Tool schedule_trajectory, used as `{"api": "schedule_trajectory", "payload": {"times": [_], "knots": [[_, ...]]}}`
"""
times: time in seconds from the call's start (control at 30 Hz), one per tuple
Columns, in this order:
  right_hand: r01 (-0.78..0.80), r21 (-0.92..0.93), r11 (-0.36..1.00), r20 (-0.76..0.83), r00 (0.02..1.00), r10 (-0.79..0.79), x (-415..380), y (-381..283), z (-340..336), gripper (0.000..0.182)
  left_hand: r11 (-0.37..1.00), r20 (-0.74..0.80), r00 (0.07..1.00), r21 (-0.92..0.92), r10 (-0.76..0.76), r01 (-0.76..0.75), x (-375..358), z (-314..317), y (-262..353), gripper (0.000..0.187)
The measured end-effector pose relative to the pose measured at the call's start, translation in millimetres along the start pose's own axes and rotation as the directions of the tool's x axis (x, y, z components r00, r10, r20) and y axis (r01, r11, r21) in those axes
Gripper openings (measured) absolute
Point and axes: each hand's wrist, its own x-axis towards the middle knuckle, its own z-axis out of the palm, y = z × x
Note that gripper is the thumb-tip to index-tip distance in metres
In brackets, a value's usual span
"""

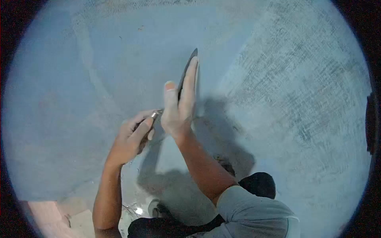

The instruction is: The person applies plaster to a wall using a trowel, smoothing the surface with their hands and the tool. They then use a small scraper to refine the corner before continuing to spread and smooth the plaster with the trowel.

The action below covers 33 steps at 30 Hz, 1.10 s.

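Note:
My left hand (135, 137) is closed round the handle of a trowel (182, 82), with its metal collar showing beyond the thumb. The tool's dark, narrow-looking blade points up and slightly right, seen almost edge-on. Along the blade lies my right hand (181, 105), its fingers straight and together, its thumb raised apart on the left. Those fingers hide much of the blade; only the left edge and pointed tip show. Pale dust coats both hands.
A blue-grey plastered surface (143, 59) fills most of the view, with a rough, scratched patch (293, 75) at the right. Dark-clothed knees (258, 185) show below. A dark object (370, 123) stands at the right edge, a pinkish area (45, 212) at lower left.

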Motion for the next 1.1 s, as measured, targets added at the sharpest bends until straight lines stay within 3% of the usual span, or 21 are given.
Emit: {"api": "schedule_trajectory", "payload": {"times": [0.07,0.13,0.27,0.43,0.53,0.67,0.73,0.83,0.97,1.03,1.1], "knots": [[-0.013,0.048,0.999,-0.011,1.0,0.013,0.6,-17.0,-9.6,0.085,0.999,0.01,1.0,0.023,0.022,-0.023,1.7,6.9,-2.4,0.041],[-0.078,0.145,0.986,-0.014,0.997,0.081,-5.9,8.7,5.4,0.093,0.998,-0.008,1.0,0.066,-0.006,0.006,0.0,9.4,-0.2,0.041],[-0.02,-0.062,0.998,0.056,0.998,0.024,-19.9,1.6,16.1,0.1,0.99,-0.081,0.986,-0.009,-0.144,0.144,-9.6,-9.7,-9.1,0.038],[0.007,0.005,1.0,0.013,1.0,-0.008,-15.8,2.7,14.2,0.102,0.982,-0.182,0.973,0.094,-0.143,0.162,-12.1,-4.0,-1.5,0.032],[0.024,0.086,0.996,-0.164,0.986,-0.009,8.8,28.9,-5.8,0.095,0.96,-0.265,0.948,0.167,-0.176,0.225,11.5,38.2,24.3,0.032],[-0.001,0.123,0.992,-0.309,0.95,0.039,64.5,79.8,-51.2,0.085,0.922,-0.216,0.957,0.294,-0.192,0.252,78.8,93.2,66.1,0.032],[-0.025,0.129,0.991,-0.274,0.96,0.06,64.7,75.6,-58.8,0.089,0.921,-0.256,0.936,0.244,-0.242,0.305,81.4,99.4,63.8,0.037],[-0.056,0.145,0.988,-0.196,0.977,0.084,42.1,52.5,-47.4,0.095,0.93,-0.299,0.937,0.258,-0.181,0.262,44.6,94.9,53.4,0.038],[-0.066,0.316,0.946,-0.04,0.996,0.083,-5.6,6.3,-17.4,0.097,0.91,-0.399,0.905,0.303,-0.149,0.283,-39.2,42.4,23.3,0.038],[-0.083,0.308,0.948,0.042,0.996,0.074,-12.7,-3.1,-13.7,0.096,0.916,-0.426,0.896,0.301,-0.122,0.267,-44.4,42.0,17.7,0.037],[-0.065,0.311,0.948,-0.055,0.995,0.087,-5.8,11.7,-14.1,0.096,0.896,-0.394,0.912,0.357,-0.113,0.265,-33.8,36.0,14.9,0.037]]}}
